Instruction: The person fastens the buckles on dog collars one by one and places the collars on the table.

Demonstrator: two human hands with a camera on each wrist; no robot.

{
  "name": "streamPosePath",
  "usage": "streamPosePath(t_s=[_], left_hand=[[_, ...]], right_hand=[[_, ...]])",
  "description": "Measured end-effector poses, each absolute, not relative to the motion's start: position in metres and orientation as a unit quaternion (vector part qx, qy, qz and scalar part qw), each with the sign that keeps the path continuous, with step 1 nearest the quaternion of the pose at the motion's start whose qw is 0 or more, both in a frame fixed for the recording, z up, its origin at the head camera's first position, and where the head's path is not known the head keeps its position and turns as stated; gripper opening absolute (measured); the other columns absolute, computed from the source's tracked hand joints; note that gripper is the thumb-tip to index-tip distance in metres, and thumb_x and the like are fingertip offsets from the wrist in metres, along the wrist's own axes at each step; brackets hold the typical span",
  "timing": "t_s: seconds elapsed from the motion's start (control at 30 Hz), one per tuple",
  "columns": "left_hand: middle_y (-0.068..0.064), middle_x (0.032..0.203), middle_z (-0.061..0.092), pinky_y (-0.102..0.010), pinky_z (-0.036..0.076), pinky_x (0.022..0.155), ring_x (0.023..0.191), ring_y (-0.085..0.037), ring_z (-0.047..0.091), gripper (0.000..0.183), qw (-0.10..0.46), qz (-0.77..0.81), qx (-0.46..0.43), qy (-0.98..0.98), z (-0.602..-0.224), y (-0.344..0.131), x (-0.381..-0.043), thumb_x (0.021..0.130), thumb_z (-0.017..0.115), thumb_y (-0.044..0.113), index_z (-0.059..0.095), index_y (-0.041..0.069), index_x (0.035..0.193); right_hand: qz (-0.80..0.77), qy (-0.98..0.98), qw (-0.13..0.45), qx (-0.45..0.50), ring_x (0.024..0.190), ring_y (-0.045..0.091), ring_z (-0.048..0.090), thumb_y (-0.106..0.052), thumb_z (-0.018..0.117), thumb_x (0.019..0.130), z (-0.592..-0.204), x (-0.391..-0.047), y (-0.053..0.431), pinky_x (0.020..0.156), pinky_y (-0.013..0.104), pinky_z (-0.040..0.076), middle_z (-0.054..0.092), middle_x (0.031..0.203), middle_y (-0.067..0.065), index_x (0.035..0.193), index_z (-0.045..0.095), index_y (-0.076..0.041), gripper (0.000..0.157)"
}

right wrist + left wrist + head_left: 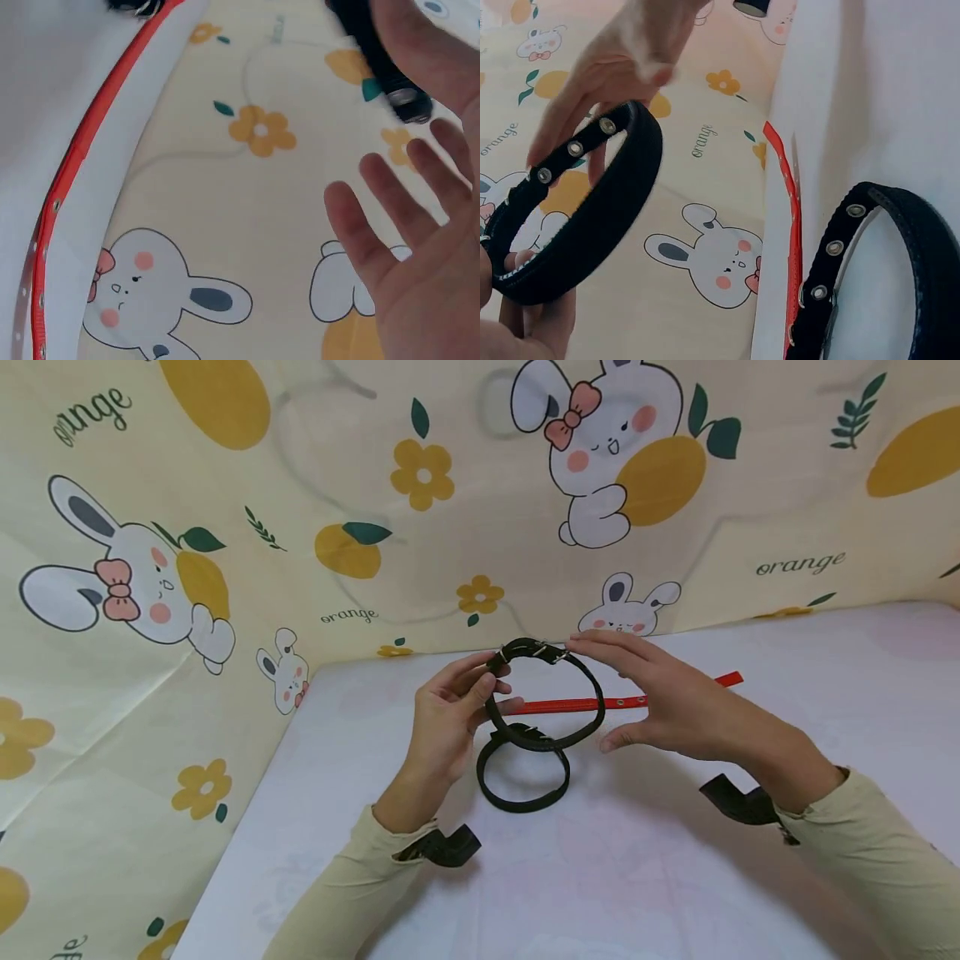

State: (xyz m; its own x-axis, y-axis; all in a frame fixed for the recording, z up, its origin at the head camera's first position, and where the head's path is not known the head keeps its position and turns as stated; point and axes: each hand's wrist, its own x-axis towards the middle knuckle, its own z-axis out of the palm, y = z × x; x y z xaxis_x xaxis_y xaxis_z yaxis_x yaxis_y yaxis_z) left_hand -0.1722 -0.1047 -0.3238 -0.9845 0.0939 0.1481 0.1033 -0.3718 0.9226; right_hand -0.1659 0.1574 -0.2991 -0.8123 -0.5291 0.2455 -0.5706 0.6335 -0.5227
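Observation:
My left hand [450,718] pinches the left side of a black collar [551,744], which is buckled into a loop and raised off the table. Metal eyelets line its band in the left wrist view. Spread fingers mark my right hand [675,702] at the collar's right; its fingertips are near the buckle, and whether they touch it I cannot tell. Below the raised loop lies a second black collar [522,807], also buckled into a ring. A red collar [562,706] with eyelets stretches out flat behind, partly hidden by the right hand.
A white-covered table [600,893] lies under the hands. Behind and to the left hangs a cream cloth [247,710] printed with rabbits, oranges and flowers. Black wrist pieces [450,846] stick out from both sleeves.

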Motion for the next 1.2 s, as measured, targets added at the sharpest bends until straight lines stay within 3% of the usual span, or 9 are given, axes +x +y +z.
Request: streamPosePath(t_s=[0.07, 0.2, 0.33, 0.47, 0.6, 0.7, 0.8, 0.97, 1.2], left_hand=[[-0.001, 0.097, 0.076, -0.044, 0.061, 0.079, 0.080, -0.015, 0.068, 0.035, -0.001, -0.825, -0.084, -0.558, -0.323, -0.105, -0.173, 0.095, 0.058, -0.004, 0.057, -0.007, 0.130], [-0.001, 0.098, 0.076, -0.044, 0.061, 0.079, 0.081, -0.015, 0.068, 0.038, -0.009, -0.827, -0.089, -0.555, -0.323, -0.105, -0.173, 0.096, 0.056, -0.005, 0.052, -0.010, 0.133], [-0.002, 0.100, 0.076, -0.042, 0.060, 0.082, 0.082, -0.016, 0.069, 0.031, -0.008, -0.823, -0.100, -0.559, -0.324, -0.105, -0.173, 0.095, 0.058, -0.003, 0.063, 0.000, 0.125], [-0.002, 0.109, 0.074, -0.040, 0.059, 0.090, 0.091, -0.017, 0.071, 0.033, -0.018, -0.794, -0.151, -0.588, -0.324, -0.108, -0.173, 0.093, 0.065, 0.008, 0.065, 0.007, 0.125], [-0.010, 0.131, 0.065, -0.041, 0.056, 0.096, 0.112, -0.020, 0.066, 0.073, -0.066, -0.750, -0.230, -0.616, -0.324, -0.118, -0.178, 0.078, 0.080, 0.029, 0.053, 0.007, 0.142], [-0.015, 0.147, 0.052, -0.041, 0.054, 0.098, 0.129, -0.026, 0.056, 0.099, -0.111, -0.718, -0.294, -0.621, -0.322, -0.126, -0.183, 0.067, 0.087, 0.032, 0.041, 0.010, 0.152], [-0.015, 0.152, 0.046, -0.039, 0.054, 0.099, 0.136, -0.031, 0.048, 0.108, -0.128, -0.695, -0.336, -0.622, -0.320, -0.131, -0.185, 0.064, 0.090, 0.029, 0.034, 0.011, 0.155], [-0.014, 0.152, 0.045, -0.037, 0.056, 0.096, 0.135, -0.029, 0.049, 0.104, -0.112, -0.685, -0.343, -0.634, -0.319, -0.132, -0.185, 0.067, 0.090, 0.022, 0.035, 0.010, 0.154], [-0.009, 0.153, 0.039, -0.053, 0.052, 0.099, 0.137, -0.033, 0.046, 0.097, -0.057, -0.641, -0.349, -0.681, -0.318, -0.132, -0.185, 0.069, 0.088, 0.007, 0.039, 0.006, 0.152]], right_hand=[[0.276, -0.905, 0.043, 0.320, 0.152, 0.027, 0.022, -0.029, 0.091, 0.067, -0.301, -0.167, 0.157, 0.108, 0.059, 0.042, 0.025, 0.164, -0.004, 0.156, 0.023, -0.041, 0.113], [0.271, -0.905, 0.067, 0.322, 0.152, 0.027, 0.025, -0.025, 0.091, 0.069, -0.303, -0.166, 0.156, 0.110, 0.060, 0.039, 0.030, 0.162, -0.004, 0.156, 0.024, -0.040, 0.111], [0.290, -0.898, 0.087, 0.320, 0.144, 0.026, 0.037, -0.023, 0.091, 0.068, -0.302, -0.165, 0.157, 0.107, 0.054, 0.045, 0.038, 0.158, -0.003, 0.154, 0.031, -0.037, 0.106], [0.304, -0.893, 0.099, 0.318, 0.132, 0.020, 0.047, -0.021, 0.092, 0.068, -0.301, -0.165, 0.159, 0.093, 0.038, 0.053, 0.042, 0.154, -0.003, 0.152, 0.036, -0.033, 0.102], [0.337, -0.873, 0.124, 0.330, 0.129, 0.013, 0.049, -0.019, 0.093, 0.067, -0.302, -0.167, 0.162, 0.092, 0.018, 0.048, 0.046, 0.151, -0.002, 0.150, 0.041, -0.023, 0.098], [0.370, -0.859, 0.126, 0.330, 0.129, 0.010, 0.049, -0.018, 0.093, 0.067, -0.301, -0.167, 0.164, 0.093, 0.010, 0.043, 0.049, 0.149, -0.002, 0.148, 0.044, -0.017, 0.094], [0.389, -0.857, 0.116, 0.317, 0.126, 0.005, 0.049, -0.019, 0.093, 0.067, -0.299, -0.166, 0.163, 0.093, 0.010, 0.042, 0.050, 0.148, -0.004, 0.146, 0.047, -0.018, 0.092], [0.395, -0.857, 0.108, 0.313, 0.125, 0.002, 0.050, -0.019, 0.094, 0.064, -0.297, -0.164, 0.164, 0.092, 0.013, 0.044, 0.051, 0.148, -0.004, 0.145, 0.048, -0.022, 0.093], [0.386, -0.875, 0.068, 0.284, 0.130, 0.025, 0.049, -0.029, 0.095, 0.061, -0.297, -0.162, 0.166, 0.101, 0.052, 0.044, 0.048, 0.152, -0.003, 0.143, 0.051, -0.034, 0.093]])
